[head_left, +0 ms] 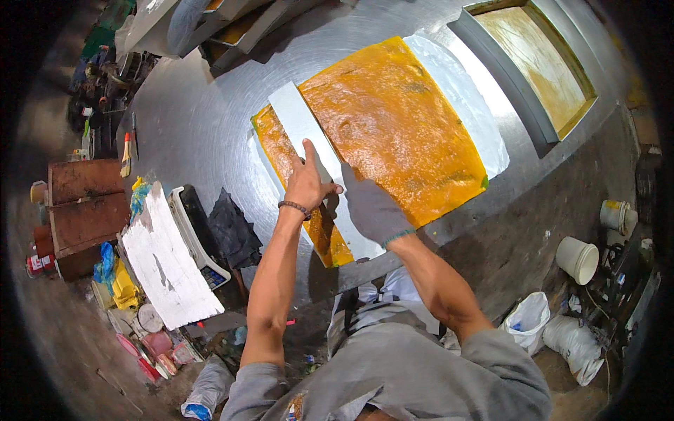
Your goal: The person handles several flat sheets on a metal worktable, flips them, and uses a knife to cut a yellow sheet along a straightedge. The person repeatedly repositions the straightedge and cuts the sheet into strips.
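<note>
A glossy orange-yellow slab with mottled texture lies on a pale sheet on the metal table. Across its left part runs a flat light-grey metal strip, with a narrower band of the slab on its far side. My bare left hand, a beaded bracelet at the wrist, presses on the strip with index finger and thumb apart. Beside it my right hand, in a grey glove, is closed at the strip's right edge. A thin dark line shows ahead of its fingers; what it grips is hidden.
A metal tray-like frame lies at the far right, and more frames at the far left. On the left are a digital scale, a white peeling board and a paintbrush. White buckets stand on the right.
</note>
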{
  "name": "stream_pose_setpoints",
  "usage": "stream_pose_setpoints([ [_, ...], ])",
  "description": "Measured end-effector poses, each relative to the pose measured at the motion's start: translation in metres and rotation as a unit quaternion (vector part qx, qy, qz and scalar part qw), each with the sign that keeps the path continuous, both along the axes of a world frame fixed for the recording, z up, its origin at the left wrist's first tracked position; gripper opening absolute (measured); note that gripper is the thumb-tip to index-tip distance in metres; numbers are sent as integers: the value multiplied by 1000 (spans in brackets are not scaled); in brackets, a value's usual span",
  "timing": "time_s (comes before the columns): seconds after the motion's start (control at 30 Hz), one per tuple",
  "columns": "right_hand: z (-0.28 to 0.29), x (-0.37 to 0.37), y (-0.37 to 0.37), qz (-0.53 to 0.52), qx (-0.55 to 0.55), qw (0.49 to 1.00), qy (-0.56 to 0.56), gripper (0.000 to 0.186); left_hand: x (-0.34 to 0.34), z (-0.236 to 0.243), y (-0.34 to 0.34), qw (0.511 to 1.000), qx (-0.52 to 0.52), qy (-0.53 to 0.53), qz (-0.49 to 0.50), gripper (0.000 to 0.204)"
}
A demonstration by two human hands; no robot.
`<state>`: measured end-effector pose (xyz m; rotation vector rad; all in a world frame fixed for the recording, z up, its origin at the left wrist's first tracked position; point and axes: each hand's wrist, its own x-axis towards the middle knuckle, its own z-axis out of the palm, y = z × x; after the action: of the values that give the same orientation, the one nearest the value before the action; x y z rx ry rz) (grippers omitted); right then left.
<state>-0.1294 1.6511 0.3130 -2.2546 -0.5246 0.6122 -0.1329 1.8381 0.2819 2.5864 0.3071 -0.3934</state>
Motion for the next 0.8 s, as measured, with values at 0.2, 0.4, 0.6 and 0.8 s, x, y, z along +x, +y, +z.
stream_pose_setpoints([
  [0.2,10,7,1,0,13,999,52,44,2,6,-2,1000,-3,8,3,138],
  [0.4,-2,-31,-21,-6,-17,999,46,42,2,9,-2,1000,14,18,3,136],
  [0.6,-1,-21,-15,4,-28,997,69,56,5,10,-3,1000,11,15,-6,137],
  [0.8,-3,-61,-45,-9,-3,999,41,55,3,6,-1,1000,13,21,2,136],
])
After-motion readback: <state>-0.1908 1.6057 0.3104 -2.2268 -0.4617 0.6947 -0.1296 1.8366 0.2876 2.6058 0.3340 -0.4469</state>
